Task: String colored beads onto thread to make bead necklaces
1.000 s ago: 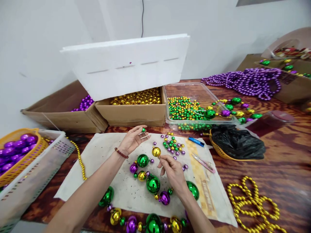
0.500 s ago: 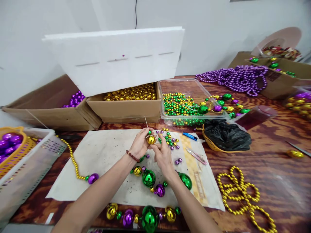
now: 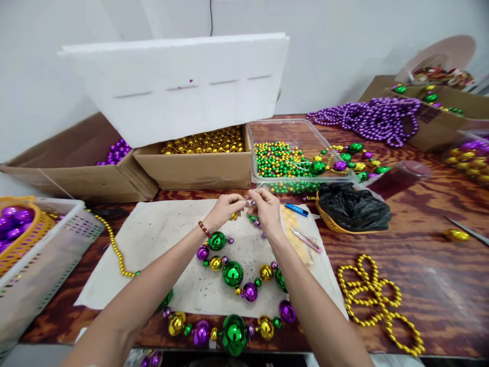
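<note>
A wooden table [image 3: 439, 267] carries a pale cloth [image 3: 153, 234]. Along the near edge runs a row of large shiny balls [image 3: 234, 335]; farther in, a curved chain of balls [image 3: 232, 274] lies on the cloth. Beyond that, the left hand [image 3: 226, 209] and right hand [image 3: 268, 210] almost meet over the cloth's far part. The left is closed, apparently gripping a gold ball [image 3: 234, 216] that peeps out below its fingers; the right pinches a thin strand [image 3: 261, 185] pointing far and right. Small loose beads [image 3: 251, 217] sit just beneath.

For this fine work, a steady left pinch and a straight, taut strand should serve best: draw gently, in line with the ball's hole, so that nothing kinks or slips.
</note>
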`<state>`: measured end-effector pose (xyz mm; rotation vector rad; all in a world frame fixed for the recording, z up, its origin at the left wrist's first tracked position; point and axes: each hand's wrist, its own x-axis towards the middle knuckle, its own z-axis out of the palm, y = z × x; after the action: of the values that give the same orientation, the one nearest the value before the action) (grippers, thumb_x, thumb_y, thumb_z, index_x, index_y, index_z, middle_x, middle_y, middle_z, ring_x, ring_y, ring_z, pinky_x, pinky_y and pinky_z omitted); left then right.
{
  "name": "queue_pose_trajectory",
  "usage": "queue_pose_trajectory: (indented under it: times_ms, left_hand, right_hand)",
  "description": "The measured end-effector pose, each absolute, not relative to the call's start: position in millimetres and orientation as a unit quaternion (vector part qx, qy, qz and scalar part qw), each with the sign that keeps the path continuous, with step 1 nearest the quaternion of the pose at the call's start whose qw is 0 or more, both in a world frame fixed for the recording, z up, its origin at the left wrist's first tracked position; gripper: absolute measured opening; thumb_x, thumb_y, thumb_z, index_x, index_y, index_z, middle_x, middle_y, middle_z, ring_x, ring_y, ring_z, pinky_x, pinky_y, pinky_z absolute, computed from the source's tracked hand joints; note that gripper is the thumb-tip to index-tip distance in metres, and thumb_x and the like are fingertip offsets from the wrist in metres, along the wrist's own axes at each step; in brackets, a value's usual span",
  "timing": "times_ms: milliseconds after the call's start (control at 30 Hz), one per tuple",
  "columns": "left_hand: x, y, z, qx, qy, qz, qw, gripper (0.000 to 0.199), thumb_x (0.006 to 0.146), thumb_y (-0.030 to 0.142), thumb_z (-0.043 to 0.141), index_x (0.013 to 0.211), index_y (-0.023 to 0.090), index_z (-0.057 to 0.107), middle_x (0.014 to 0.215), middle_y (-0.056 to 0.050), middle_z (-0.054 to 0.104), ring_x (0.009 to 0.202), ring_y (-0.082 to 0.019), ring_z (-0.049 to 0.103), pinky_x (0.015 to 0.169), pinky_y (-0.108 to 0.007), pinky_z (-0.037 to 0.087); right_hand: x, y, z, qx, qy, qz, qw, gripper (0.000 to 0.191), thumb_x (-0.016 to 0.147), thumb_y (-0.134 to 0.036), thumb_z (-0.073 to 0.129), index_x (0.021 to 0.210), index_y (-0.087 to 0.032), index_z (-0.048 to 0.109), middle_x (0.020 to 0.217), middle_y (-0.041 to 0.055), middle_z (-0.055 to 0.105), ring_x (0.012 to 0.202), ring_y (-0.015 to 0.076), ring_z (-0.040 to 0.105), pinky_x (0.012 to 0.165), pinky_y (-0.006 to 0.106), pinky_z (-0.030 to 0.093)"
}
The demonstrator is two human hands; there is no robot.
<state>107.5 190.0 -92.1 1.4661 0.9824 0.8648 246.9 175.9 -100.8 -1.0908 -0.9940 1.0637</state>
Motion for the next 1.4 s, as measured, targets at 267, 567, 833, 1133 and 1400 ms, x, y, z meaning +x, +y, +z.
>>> queue_pose_trajectory:
  times_ms: [267,567,833,1133,1400]
  left_hand:
    - [58,189,-94,0.677,0.451,0.283,0.509,0.018,0.071,0.032,0.066,0.067,0.015,0.071,0.056,0.001,0.059,0.051,-0.009,0.051,0.047,-0.019,0.036]
    - [-31,157,-101,0.401,0.528,0.439,0.607,0.029,0.064,0.040,0.083,0.076,0.015,0.075,0.083,-0.009,0.075,0.081,-0.023,0.069,0.068,-0.029,0.055]
    - [-71,138,-114,0.351,0.522,0.514,0.583,0.028,0.061,0.036,0.086,0.074,0.014,0.076,0.088,-0.011,0.076,0.093,-0.024,0.068,0.088,-0.036,0.051]
    - [-96,129,-121,0.358,0.521,0.523,0.571,0.034,0.064,0.045,0.084,0.077,0.014,0.075,0.078,-0.007,0.073,0.078,-0.019,0.068,0.084,-0.032,0.050]
    - [-100,115,-120,0.519,0.533,0.493,0.451,0.024,0.080,0.038,0.064,0.070,0.018,0.071,0.073,-0.004,0.070,0.076,-0.020,0.063,0.080,-0.032,0.047]
  right_hand:
    - [302,169,-101,-0.486,-0.302,0.332,0.750,0.041,0.077,-0.057,0.068,0.077,-0.021,0.050,0.066,-0.0037,0.066,0.043,0.0108,0.062,0.037,0.016,0.039]
    - [384,135,-88,-0.740,-0.654,0.087,0.131,0.028,0.100,-0.038,0.045,0.097,-0.025,0.069,0.084,0.0028,0.074,0.070,0.0167,0.069,0.060,0.023,0.042]
    - [368,143,-123,-0.707,-0.697,0.069,-0.099,0.028,0.099,-0.026,0.044,0.089,-0.020,0.070,0.090,0.0119,0.076,0.088,0.0284,0.072,0.061,0.029,0.041]
    - [259,162,-94,-0.565,-0.793,0.205,0.102,0.028,0.096,-0.035,0.045,0.088,-0.022,0.068,0.085,0.0062,0.073,0.073,0.0214,0.069,0.065,0.028,0.047]
    - [50,187,-107,-0.406,-0.706,0.518,0.262,0.036,0.086,-0.046,0.055,0.067,-0.017,0.061,0.060,0.0000,0.063,0.038,0.0111,0.052,0.042,0.022,0.039]
